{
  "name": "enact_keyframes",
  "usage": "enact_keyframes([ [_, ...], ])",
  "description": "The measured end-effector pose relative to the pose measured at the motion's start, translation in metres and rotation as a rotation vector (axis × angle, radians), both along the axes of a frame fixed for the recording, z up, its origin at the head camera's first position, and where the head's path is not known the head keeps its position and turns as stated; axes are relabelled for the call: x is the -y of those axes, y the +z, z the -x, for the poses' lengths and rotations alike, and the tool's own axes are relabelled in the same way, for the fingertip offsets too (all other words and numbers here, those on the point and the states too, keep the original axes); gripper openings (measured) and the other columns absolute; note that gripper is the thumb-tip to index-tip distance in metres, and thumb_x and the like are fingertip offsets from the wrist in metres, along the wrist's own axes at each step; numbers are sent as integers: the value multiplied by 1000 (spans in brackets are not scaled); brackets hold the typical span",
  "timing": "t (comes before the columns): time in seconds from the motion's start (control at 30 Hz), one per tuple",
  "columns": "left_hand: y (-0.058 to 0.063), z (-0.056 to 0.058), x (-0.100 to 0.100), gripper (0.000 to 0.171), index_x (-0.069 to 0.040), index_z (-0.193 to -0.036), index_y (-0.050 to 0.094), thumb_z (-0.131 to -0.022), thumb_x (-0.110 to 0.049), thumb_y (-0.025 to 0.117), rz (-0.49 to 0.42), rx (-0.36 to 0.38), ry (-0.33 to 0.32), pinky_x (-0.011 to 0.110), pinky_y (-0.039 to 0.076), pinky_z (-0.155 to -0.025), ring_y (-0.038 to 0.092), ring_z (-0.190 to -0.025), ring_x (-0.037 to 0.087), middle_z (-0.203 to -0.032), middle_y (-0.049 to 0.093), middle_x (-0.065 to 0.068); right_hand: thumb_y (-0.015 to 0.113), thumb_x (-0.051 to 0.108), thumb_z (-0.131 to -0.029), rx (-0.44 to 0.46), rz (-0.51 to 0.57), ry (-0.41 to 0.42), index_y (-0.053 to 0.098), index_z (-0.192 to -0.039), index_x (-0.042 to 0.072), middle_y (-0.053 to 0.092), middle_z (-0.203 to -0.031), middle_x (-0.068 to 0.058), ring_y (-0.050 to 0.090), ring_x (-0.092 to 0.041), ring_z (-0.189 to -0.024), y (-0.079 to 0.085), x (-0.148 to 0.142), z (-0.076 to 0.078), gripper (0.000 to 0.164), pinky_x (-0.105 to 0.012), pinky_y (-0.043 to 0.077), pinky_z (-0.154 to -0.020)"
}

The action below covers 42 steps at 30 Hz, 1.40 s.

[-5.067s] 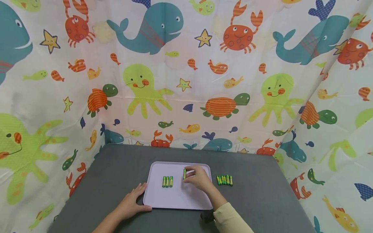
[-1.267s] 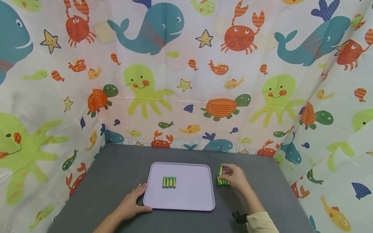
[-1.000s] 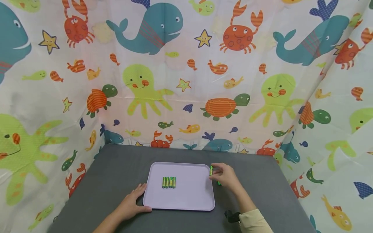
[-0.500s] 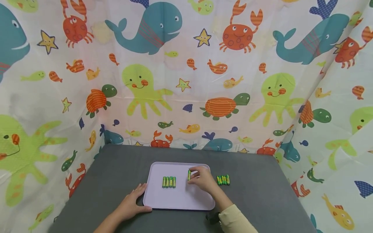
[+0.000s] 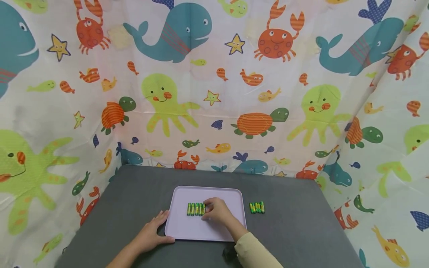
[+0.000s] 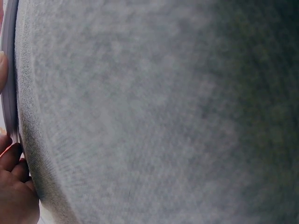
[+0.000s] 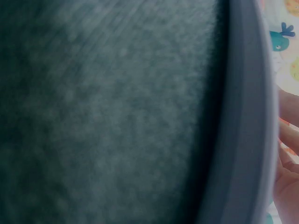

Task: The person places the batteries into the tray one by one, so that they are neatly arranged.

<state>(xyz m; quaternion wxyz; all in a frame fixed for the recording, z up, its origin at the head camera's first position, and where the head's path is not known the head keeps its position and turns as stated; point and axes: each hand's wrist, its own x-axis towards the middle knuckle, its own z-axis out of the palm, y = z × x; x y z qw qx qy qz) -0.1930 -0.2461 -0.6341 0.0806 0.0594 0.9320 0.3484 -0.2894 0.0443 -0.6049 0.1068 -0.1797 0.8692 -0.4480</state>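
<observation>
A pale lilac tray (image 5: 214,231) lies on the dark grey table. Inside it, left of centre, stands a side-by-side row of small green and yellow batteries (image 5: 192,209). My right hand (image 5: 218,212) pinches another battery (image 5: 203,209) by its ends at the right end of this row. At the tray's front left corner my left hand (image 5: 149,233) rests with fingers along the left rim and thumb at the front edge. The left wrist view catches those fingers (image 6: 14,158) against the tray's side. In the right wrist view the tray's wall partly hides my right hand (image 7: 288,140).
To the right of the tray, several more batteries (image 5: 257,207) lie side by side on the table (image 5: 295,223). A curtain (image 5: 214,111) printed with sea animals hangs behind the table and along both sides.
My right hand has taken a battery from the group on the right and carried it left over the tray to the row's end. An earlier battery joined the row before that. My left hand stays put.
</observation>
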Motion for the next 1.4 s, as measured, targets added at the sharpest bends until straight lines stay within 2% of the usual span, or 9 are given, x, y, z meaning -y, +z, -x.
enact_keyframes([
  [0.13,1,0,0,111,-10,-155,40,-66,-54,89,5,2,-1,75,23,-112,27,-150,43,-161,37,15,92,2,-67,-27,-9,1,68,-120,-4,72,-85,-10,60,-6,-69,-3,1,0,58,-21,50,-60],
  [0.37,2,-2,-1,111,-9,-155,40,-66,-53,89,1,5,-5,76,22,-111,28,-150,45,-161,37,17,94,7,-67,-36,-41,-1,66,-128,4,70,-112,-13,66,-9,-76,1,-5,0,67,-23,51,-66],
  [0.47,2,-2,0,111,-9,-155,40,-66,-53,89,-7,0,-9,76,22,-111,28,-149,46,-161,37,17,92,8,-70,-32,-33,-15,66,-130,5,68,-121,-14,68,-15,-81,4,-11,0,66,-24,52,-66],
  [0.67,-1,-5,2,110,-9,-155,40,-67,-53,89,-12,-10,-15,77,24,-109,29,-147,51,-161,36,19,87,6,-76,-48,52,-12,64,-131,0,66,-126,-22,70,-33,-96,15,-31,-2,60,-28,56,-69],
  [0.8,1,-6,5,110,-8,-155,41,-67,-53,89,-14,-18,-8,76,24,-110,29,-147,50,-160,37,19,85,6,-80,-81,83,-31,62,-133,1,64,-128,-24,69,-35,-100,23,-47,-2,58,-33,59,-74],
  [0.93,3,-7,8,110,-8,-155,41,-67,-52,89,-12,-14,0,74,23,-112,27,-150,45,-160,37,19,84,9,-82,-93,89,-72,62,-135,5,65,-129,-21,69,-34,-101,28,-61,-1,57,-35,59,-74],
  [1.13,2,-5,7,111,-9,-155,40,-67,-55,88,-13,-3,1,74,23,-112,26,-150,44,-161,36,18,85,7,-80,-105,86,-177,66,-131,11,66,-126,-18,70,-33,-98,27,-87,-2,55,-30,58,-70],
  [1.27,0,-4,4,110,-7,-155,40,-67,-54,89,-9,-29,-14,76,23,-111,28,-150,44,-160,37,18,85,6,-79,-110,41,-266,67,-129,11,67,-127,-16,69,-30,-97,25,-115,-2,54,-31,57,-68],
  [1.4,-2,-2,1,110,-7,-154,41,-67,-54,89,-8,-46,-25,75,24,-111,29,-150,43,-160,38,17,85,7,-78,-113,-40,-333,67,-129,10,67,-128,-13,68,-30,-102,21,-151,-4,54,-38,59,-74],
])
